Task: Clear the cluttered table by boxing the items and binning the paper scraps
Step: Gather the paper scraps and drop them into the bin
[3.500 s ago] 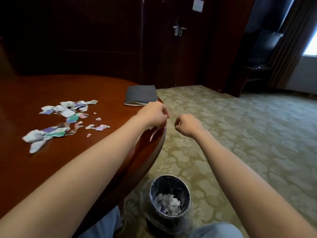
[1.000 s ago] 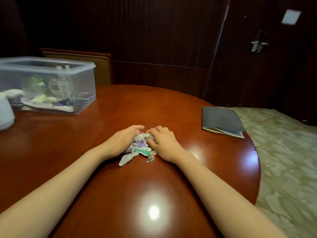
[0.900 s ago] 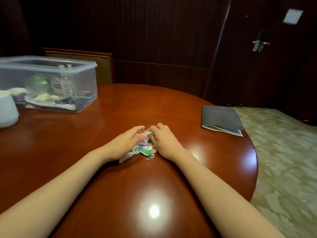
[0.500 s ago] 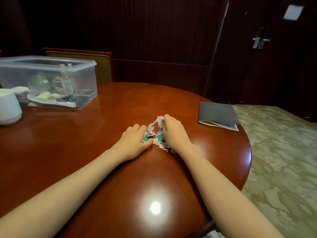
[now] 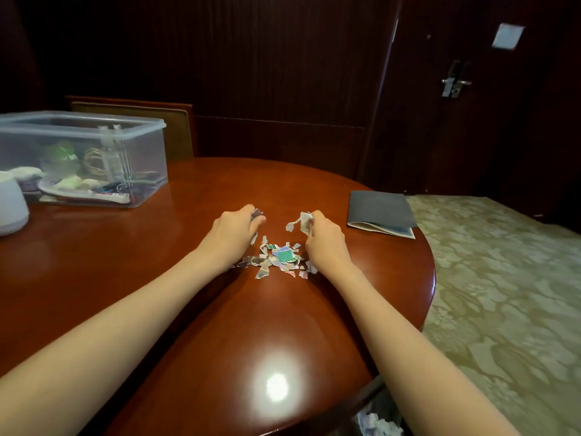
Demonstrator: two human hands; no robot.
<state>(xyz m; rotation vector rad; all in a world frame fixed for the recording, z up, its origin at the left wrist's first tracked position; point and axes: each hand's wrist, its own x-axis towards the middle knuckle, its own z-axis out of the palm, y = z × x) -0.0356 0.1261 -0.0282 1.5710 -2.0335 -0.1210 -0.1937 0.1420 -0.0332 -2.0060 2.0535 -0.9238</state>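
"Where were the scraps (image 5: pixel 276 259) when you looked?"

"Mostly in a loose heap on the table (image 5: pixel 220 325), straight in front of the person, between the two wrists. White, green and purple bits, lying flat on the wood."

"And the hands?"

"They were apart, one on each side of the heap. The left hand (image 5: pixel 234 229) sat at eleven o'clock from the heap, with its fingers curled in round a few pieces. A dark piece poked out at the fingertips. The right hand (image 5: pixel 323 239) sat at one o'clock, with its fingers bunched and pinching some white pieces that stuck up past the knuckles. I couldn't tell whether either wrist touched the wood."

"The box (image 5: pixel 85 158)?"

"Clear plastic, at ten o'clock from the heap, near the table's far left edge and well apart from both hands. There were odds and ends inside: something green and a coil of cord. I couldn't tell whether a lid was on it. A white cup (image 5: pixel 11 202) stood just beside it, at nine o'clock."

"The bin (image 5: pixel 361 420)?"

"Down at five o'clock, below the table's edge by the right forearm. Only a sliver showed, with paper bits in it."

"Anything else?"

"A dark folder (image 5: pixel 380 212) lay flat at two o'clock, near the right hand but not touching it. A chair (image 5: pixel 151 121) stood behind the box, and patterned carpet (image 5: pixel 503 278) ran off at three o'clock."
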